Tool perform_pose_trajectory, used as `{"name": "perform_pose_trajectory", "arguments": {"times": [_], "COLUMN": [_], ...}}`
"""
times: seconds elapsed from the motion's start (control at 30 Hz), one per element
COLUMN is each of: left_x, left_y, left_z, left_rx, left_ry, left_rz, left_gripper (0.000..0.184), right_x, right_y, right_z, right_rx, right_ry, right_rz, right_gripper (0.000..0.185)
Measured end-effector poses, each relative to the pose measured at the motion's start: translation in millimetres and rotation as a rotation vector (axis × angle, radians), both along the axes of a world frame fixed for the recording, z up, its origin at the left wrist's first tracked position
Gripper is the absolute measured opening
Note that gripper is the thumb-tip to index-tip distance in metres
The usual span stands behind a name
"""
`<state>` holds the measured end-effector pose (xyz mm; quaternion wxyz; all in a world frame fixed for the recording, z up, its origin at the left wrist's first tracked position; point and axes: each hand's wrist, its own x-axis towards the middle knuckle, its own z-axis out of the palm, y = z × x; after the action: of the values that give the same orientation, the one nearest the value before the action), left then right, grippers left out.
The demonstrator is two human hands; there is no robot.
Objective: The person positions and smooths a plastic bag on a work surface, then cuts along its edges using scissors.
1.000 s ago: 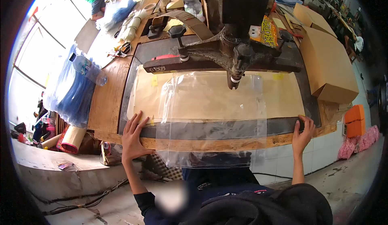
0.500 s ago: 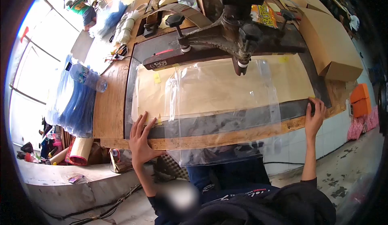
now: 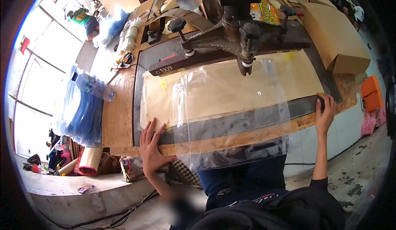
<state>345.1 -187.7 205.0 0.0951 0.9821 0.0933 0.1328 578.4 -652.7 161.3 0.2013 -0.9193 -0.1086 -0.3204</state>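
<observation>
My left hand point(image 3: 154, 150) lies with fingers spread at the near left corner of a tan paper sheet point(image 3: 243, 91), fingertips beside small yellow tape pieces. At the sheet's near right corner, the fingertips of my right hand point(image 3: 325, 111) rest on the paper's edge, fingers apart. Across the paper lies a clear plastic bag or sheet point(image 3: 231, 135), its near end hanging over the table's front edge. Above the far side of the paper is a dark metal bar point(image 3: 206, 62), part of a machine head point(image 3: 229, 32) with black knobs.
A dark mat point(image 3: 307, 106) lies under the paper on the wooden table point(image 3: 117, 114). On the left are blue-tinted plastic strips point(image 3: 84, 120) and a plastic bottle point(image 3: 93, 86). A cardboard box point(image 3: 334, 36) stands at the right. Another person point(image 3: 84, 21) is at the far left.
The camera view has shifted slightly. Both hands stay at the same corners of the paper, and the plastic lies much as before.
</observation>
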Motion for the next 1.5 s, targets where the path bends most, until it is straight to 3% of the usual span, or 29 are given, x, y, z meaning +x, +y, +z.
{"name": "perform_pose_trajectory", "arguments": {"times": [1.03, 1.1, 1.5], "left_x": [-3, -4, -3], "left_y": [1, 0, 0], "left_z": [-3, -3, 2], "left_rx": [-0.004, -0.005, -0.023], "left_ry": [-0.069, -0.055, -0.001], "left_rz": [-0.007, 0.024, 0.029], "left_gripper": [0.099, 0.099, 0.099], "right_x": [7, 8, 0], "right_y": [-4, -6, -8], "right_z": [-5, -4, -3], "right_rx": [-0.016, -0.004, 0.017], "right_ry": [-0.042, 0.064, 0.067], "right_rz": [-0.010, -0.039, 0.016], "right_gripper": [0.014, 0.015, 0.016]}}
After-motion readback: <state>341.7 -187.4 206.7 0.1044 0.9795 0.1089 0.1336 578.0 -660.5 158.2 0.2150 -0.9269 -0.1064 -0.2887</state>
